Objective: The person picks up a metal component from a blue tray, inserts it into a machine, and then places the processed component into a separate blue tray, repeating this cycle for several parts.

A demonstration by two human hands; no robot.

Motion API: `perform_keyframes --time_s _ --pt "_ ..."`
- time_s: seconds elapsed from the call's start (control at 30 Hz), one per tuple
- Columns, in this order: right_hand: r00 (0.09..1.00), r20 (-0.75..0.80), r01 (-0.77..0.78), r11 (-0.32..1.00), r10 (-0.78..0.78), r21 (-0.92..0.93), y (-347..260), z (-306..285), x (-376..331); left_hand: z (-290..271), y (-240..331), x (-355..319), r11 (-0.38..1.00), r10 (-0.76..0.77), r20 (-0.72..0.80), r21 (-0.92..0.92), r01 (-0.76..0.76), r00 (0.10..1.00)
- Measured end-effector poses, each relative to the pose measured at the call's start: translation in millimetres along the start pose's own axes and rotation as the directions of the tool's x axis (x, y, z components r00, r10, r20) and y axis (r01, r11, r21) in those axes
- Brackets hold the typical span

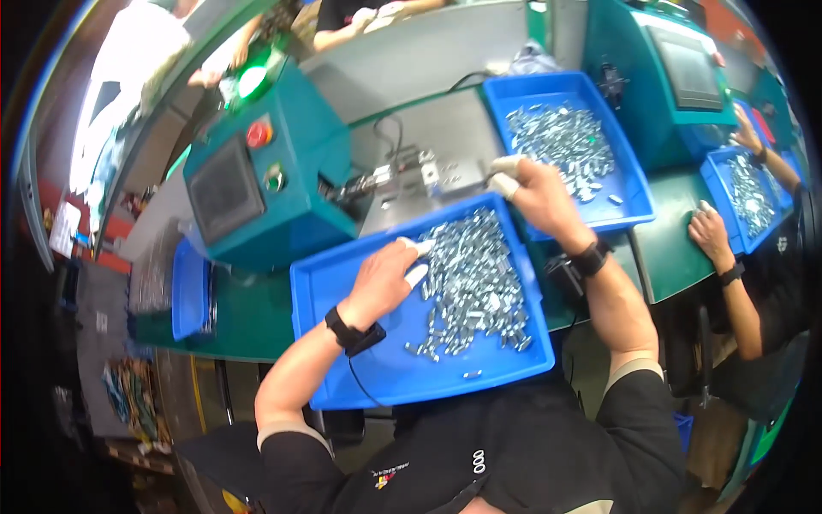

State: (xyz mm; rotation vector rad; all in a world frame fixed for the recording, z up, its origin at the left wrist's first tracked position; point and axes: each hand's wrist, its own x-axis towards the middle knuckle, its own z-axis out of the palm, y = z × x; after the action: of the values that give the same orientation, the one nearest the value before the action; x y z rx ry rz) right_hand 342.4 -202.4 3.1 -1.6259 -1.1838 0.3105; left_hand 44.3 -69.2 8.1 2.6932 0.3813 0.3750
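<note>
Left hand (387,276) pinching into metal clips (475,283) near blue tray's (342,300) centre; right hand (535,193) closed (contents unclear). Best picking singly.

Four blue trays — one (342,283) near the bench's front edge, one (634,184) behind it to the right, one (190,291) at the left end, one (719,184) at the right end; two teal machines (300,163) (634,77); small metal parts (471,283) — too many to count.
</note>
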Motion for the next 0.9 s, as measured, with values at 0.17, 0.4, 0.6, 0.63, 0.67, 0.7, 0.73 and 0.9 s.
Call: perform_keyframes --time_s 0.17,0.4,0.6,0.63,0.67,0.7,0.73,0.9 --pt "0.997 -0.014 -0.068 0.995 0.070 0.072 -11.6 0.2 -6.0 9.1 -0.6 15.9 0.995 -0.003 0.046 0.098 -0.001 0.999" --pt "1.000 -0.018 0.006 0.999 -0.005 0.031 -10.1 2.1 -8.7 -7.4 18.0 10.6 0.984 -0.167 0.046 -0.057 0.170 0.985" --pt "1.000 -0.010 -0.024 1.000 0.024 0.015 -13.8 -9.7 -2.8 -4.4 -1.8 -10.1 0.973 -0.207 -0.058 -0.115 0.199 0.977" --pt "0.998 0.012 -0.056 0.998 0.056 0.000 -15.4 -8.1 -2.5 -4.5 -6.0 -17.2 0.980 -0.192 -0.066 -0.060 0.188 0.979" --pt "0.998 0.016 -0.057 0.998 0.057 0.006 -13.3 -6.3 -3.4 -3.6 -6.8 -19.0 0.986 -0.169 -0.072 -0.010 0.169 0.983" --pt "0.999 0.010 -0.044 0.999 0.044 0.003 -11.4 -4.7 -4.0 -4.3 -7.5 -21.6 0.985 -0.172 -0.070 -0.008 0.172 0.983" --pt "1.000 0.003 -0.030 1.000 0.030 -0.001 -10.0 -3.7 -4.4 -6.1 -8.2 -24.4 0.985 -0.170 -0.061 0.017 0.171 0.984" --pt "0.999 -0.020 0.043 0.999 -0.043 -0.005 -9.5 -1.9 -6.9 -17.5 -5.7 -10.3 0.996 -0.060 -0.109 0.057 0.066 0.992"
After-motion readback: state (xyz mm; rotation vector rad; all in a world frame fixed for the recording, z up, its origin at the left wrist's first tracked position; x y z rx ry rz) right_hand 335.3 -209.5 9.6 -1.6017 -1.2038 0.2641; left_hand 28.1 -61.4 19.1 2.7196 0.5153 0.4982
